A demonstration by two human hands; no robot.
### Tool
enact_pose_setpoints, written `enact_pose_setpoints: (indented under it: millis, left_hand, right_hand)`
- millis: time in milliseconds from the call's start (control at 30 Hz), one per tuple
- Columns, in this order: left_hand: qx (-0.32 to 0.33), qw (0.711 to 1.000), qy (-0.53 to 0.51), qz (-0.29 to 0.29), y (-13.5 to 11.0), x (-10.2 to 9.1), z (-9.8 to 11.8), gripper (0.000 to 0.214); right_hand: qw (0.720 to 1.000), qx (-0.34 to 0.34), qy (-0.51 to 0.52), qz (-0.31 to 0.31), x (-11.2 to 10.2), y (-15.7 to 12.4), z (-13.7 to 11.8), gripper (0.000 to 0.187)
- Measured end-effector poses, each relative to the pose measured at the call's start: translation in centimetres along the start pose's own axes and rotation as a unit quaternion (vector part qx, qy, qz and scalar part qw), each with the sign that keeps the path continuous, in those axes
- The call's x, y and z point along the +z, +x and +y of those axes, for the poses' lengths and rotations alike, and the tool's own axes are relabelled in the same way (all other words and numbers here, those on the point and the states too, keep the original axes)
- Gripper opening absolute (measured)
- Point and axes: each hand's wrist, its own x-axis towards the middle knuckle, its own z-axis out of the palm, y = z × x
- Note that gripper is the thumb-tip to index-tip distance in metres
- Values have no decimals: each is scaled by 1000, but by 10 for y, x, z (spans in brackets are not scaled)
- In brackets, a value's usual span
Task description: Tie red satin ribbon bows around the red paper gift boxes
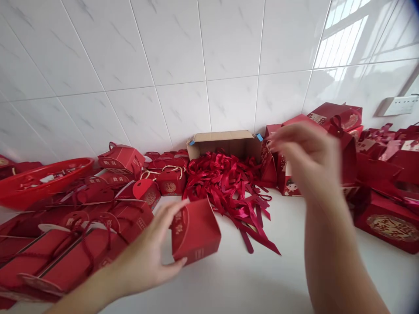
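My left hand (160, 248) grips a small red gift box (199, 231) by its side, thumb low at the front and fingers at the back left. Gold lettering shows on the box, which is held tilted over the white tabletop. My right hand (307, 152) is raised in front of the red boxes at the back right. Motion smears its bent fingers, so whether they pinch anything is unclear. Between the hands lies a heap of dark red satin ribbons (225, 183), spilling from an open cardboard box (225, 136) against the wall.
Red gift boxes with cord handles (75, 253) crowd the left side. Behind them stands a red plastic basin (29, 181) with small items inside. More red boxes (386, 218) are stacked at the right. A tiled wall (183, 56) closes off the back of the white tabletop (242, 279).
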Motion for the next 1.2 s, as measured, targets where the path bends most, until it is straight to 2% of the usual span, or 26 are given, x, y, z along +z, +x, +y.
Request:
enact_pose_setpoints:
  millis: [33, 67, 133, 167, 233, 300, 433, 500, 567, 667, 733, 800, 967, 1033, 1133, 1200]
  left_hand:
    - [0, 999, -14, -35, -4, 14, -2, 83]
    - [-9, 997, -24, -75, -6, 25, -4, 83]
    - [-34, 988, -49, -145, -6, 40, -10, 84]
    - [-47, 983, -58, -168, -4, 44, -13, 83]
    - [-66, 979, -56, -184, 3, 48, -16, 83]
    - [-78, 982, -23, -169, 14, 46, -14, 84]
    - [-82, 982, 39, -166, 38, 24, 0, 102]
    - [-75, 983, 57, -158, 48, 2, 7, 100]
    - [-63, 987, 77, -124, 54, -21, 9, 89]
    - [-38, 994, 103, -25, 55, -48, 10, 77]
    - [-22, 995, 93, 38, 51, -55, 12, 72]
    - [-17, 995, 77, 59, 46, -54, 14, 68]
    - [-7, 996, 87, -16, 46, -38, 16, 65]
    - [14, 996, 87, -12, 50, -32, 15, 64]
    - [33, 997, 59, 23, 57, -25, 17, 58]
    - [37, 998, 35, 35, 59, -20, 20, 52]
  right_hand:
    - [995, 26, -42, -83, 9, 3, 5, 16]
    - [976, 61, -92, -186, 20, 4, 13, 16]
    - [897, 136, -179, -380, 44, 2, 35, 13]
    - [863, 161, -200, -436, 56, -2, 48, 10]
    - [820, 191, -236, -485, 77, -13, 72, 17]
    - [796, 202, -262, -508, 90, -26, 88, 28]
    - [775, 192, -273, -537, 95, -39, 93, 28]
    - [777, 186, -274, -536, 94, -41, 91, 29]
    - [785, 185, -276, -523, 95, -43, 90, 29]
    - [796, 189, -279, -503, 101, -48, 91, 26]
    - [804, 189, -280, -490, 106, -50, 92, 28]
    - [817, 179, -280, -470, 107, -48, 90, 27]
    - [870, 127, -267, -395, 95, -26, 63, 26]
    - [892, 93, -253, -362, 89, -19, 46, 28]
    - [940, 45, -124, -316, 82, -16, 18, 32]
    - [942, 60, 27, -328, 78, -20, 1, 33]
